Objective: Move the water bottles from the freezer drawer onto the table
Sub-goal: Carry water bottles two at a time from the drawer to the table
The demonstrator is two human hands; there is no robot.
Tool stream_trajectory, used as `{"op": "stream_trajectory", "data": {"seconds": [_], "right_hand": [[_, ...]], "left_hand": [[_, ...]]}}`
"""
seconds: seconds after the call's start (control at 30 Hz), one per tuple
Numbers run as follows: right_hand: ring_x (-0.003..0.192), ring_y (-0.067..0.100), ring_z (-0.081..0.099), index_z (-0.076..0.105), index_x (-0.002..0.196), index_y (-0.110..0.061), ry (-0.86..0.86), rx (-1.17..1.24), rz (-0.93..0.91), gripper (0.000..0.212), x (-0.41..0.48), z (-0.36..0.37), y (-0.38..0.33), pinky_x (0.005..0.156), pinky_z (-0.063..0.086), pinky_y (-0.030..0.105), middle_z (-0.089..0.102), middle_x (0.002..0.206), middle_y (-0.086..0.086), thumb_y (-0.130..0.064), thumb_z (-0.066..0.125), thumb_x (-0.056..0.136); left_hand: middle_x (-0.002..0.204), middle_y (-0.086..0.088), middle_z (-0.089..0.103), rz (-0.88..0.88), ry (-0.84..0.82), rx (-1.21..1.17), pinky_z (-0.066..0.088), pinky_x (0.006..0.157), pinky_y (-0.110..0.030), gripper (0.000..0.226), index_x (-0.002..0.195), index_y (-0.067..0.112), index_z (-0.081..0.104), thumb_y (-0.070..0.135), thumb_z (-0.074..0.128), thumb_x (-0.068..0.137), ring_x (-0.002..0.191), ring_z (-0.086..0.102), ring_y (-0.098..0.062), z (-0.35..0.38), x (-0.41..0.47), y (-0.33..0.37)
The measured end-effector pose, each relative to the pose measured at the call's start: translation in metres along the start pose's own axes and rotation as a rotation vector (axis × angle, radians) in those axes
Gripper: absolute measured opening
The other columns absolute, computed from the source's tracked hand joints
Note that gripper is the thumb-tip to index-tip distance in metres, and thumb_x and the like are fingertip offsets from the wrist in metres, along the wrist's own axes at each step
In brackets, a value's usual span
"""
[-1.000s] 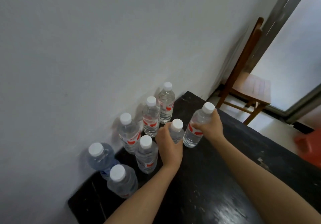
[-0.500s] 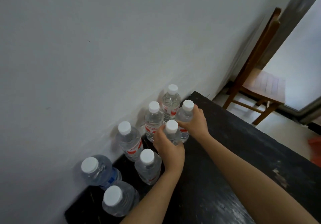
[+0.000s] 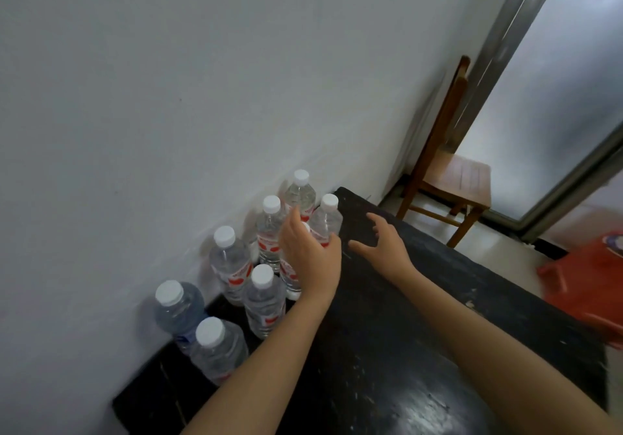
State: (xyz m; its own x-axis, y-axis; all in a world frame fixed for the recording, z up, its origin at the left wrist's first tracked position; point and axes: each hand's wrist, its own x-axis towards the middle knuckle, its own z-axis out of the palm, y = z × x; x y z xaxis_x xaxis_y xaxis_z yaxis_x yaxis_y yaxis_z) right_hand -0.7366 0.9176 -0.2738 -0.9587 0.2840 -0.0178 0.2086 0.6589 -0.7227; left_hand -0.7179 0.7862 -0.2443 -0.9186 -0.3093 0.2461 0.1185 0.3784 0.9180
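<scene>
Several clear water bottles with white caps stand on the black table [image 3: 387,350] along the white wall. One red-labelled bottle [image 3: 326,220] stands at the far end of the group, free of both hands. My left hand [image 3: 310,256] hovers with fingers straightened in front of another bottle [image 3: 290,281], which it mostly hides. My right hand [image 3: 382,245] is spread open above the table just right of the bottles and holds nothing. No freezer drawer is in view.
Two larger bottles [image 3: 180,313] stand at the near left corner of the table. A wooden chair [image 3: 448,178] sits beyond the table's far end by a glass door. A red plastic stool [image 3: 593,276] is on the floor to the right.
Both hands set their bottles down among the group and let go. The right hand pulled back to the right; the left hand's fingers opened off its bottle.
</scene>
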Motion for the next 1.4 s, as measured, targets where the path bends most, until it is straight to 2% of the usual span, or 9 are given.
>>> {"op": "stream_trajectory", "data": {"seconds": [0.13,0.27,0.33,0.5,0.6,0.83,1.03,1.27,1.4], "right_hand": [[0.119,0.02,0.048,0.033,0.137,-0.026,0.042,-0.029,-0.022,0.069,-0.035,-0.022,-0.004,0.088,0.04,0.028,0.042,0.139,0.008,-0.032,0.069,0.078],[0.094,0.005,0.044,0.039,0.133,-0.024,0.078,-0.097,-0.076,0.059,-0.079,-0.043,-0.006,0.078,0.037,0.02,0.047,0.132,0.005,-0.032,0.066,0.081],[0.091,0.003,0.042,0.042,0.132,-0.023,0.086,-0.127,-0.09,0.055,-0.104,-0.054,-0.005,0.078,0.037,0.019,0.047,0.131,0.006,-0.032,0.064,0.083],[0.094,0.003,0.043,0.045,0.129,-0.022,0.094,-0.143,-0.11,0.049,-0.172,-0.076,0.007,0.082,0.038,0.02,0.048,0.13,0.004,-0.032,0.063,0.084],[0.095,0.005,0.043,0.046,0.128,-0.021,0.071,-0.164,-0.112,0.048,-0.215,-0.082,0.02,0.082,0.038,0.02,0.048,0.127,0.004,-0.033,0.062,0.085],[0.098,0.004,0.043,0.046,0.128,-0.023,0.072,-0.195,-0.079,0.048,-0.293,-0.083,0.03,0.083,0.036,0.019,0.048,0.128,0.001,-0.035,0.062,0.084],[0.11,0.011,0.048,0.047,0.128,-0.022,0.149,-0.22,-0.042,0.048,-0.348,-0.087,0.022,0.086,0.037,0.019,0.048,0.129,0.0,-0.034,0.063,0.084],[0.109,0.016,0.05,0.052,0.125,-0.015,0.266,-0.207,0.071,0.047,-0.42,-0.069,0.006,0.088,0.037,0.02,0.051,0.126,0.005,-0.029,0.066,0.083],[0.1,0.012,0.049,0.055,0.123,-0.013,0.388,-0.217,0.157,0.045,-0.468,-0.057,-0.001,0.082,0.033,0.017,0.054,0.12,0.005,-0.026,0.068,0.082]], "left_hand": [[0.141,-0.015,0.038,0.101,-0.054,-0.057,0.03,0.11,-0.044,0.067,0.138,0.006,0.031,0.006,0.065,0.08,0.132,0.034,-0.028,-0.019,-0.023,0.017],[0.135,-0.012,0.044,0.113,-0.174,-0.039,0.038,0.105,-0.043,0.056,0.134,0.01,0.036,0.009,0.061,0.083,0.126,0.04,-0.024,-0.043,-0.051,0.019],[0.135,-0.011,0.044,0.115,-0.22,-0.011,0.038,0.104,-0.041,0.055,0.133,0.011,0.037,0.01,0.06,0.083,0.126,0.041,-0.023,-0.057,-0.07,0.018],[0.135,-0.009,0.045,0.119,-0.308,0.05,0.036,0.106,-0.038,0.052,0.132,0.012,0.04,0.01,0.06,0.084,0.126,0.041,-0.022,-0.098,-0.119,0.011],[0.135,-0.009,0.045,0.131,-0.338,0.088,0.03,0.102,-0.027,0.052,0.131,0.009,0.04,0.01,0.061,0.084,0.126,0.039,-0.021,-0.126,-0.15,0.002],[0.138,-0.012,0.043,0.138,-0.379,0.15,0.033,0.108,-0.044,0.055,0.135,0.009,0.038,0.011,0.06,0.085,0.13,0.037,-0.025,-0.181,-0.181,-0.008],[0.133,-0.015,0.047,0.211,-0.455,0.135,0.038,0.104,-0.046,0.051,0.132,0.007,0.04,0.012,0.059,0.085,0.125,0.043,-0.027,-0.209,-0.176,-0.01],[0.137,-0.014,0.044,0.308,-0.559,0.123,0.034,0.107,-0.046,0.054,0.134,0.01,0.039,0.012,0.061,0.084,0.128,0.039,-0.027,-0.242,-0.17,-0.026],[0.138,-0.012,0.043,0.385,-0.688,0.15,0.032,0.108,-0.041,0.054,0.134,0.011,0.038,0.015,0.06,0.085,0.129,0.037,-0.027,-0.245,-0.182,-0.031]]}}
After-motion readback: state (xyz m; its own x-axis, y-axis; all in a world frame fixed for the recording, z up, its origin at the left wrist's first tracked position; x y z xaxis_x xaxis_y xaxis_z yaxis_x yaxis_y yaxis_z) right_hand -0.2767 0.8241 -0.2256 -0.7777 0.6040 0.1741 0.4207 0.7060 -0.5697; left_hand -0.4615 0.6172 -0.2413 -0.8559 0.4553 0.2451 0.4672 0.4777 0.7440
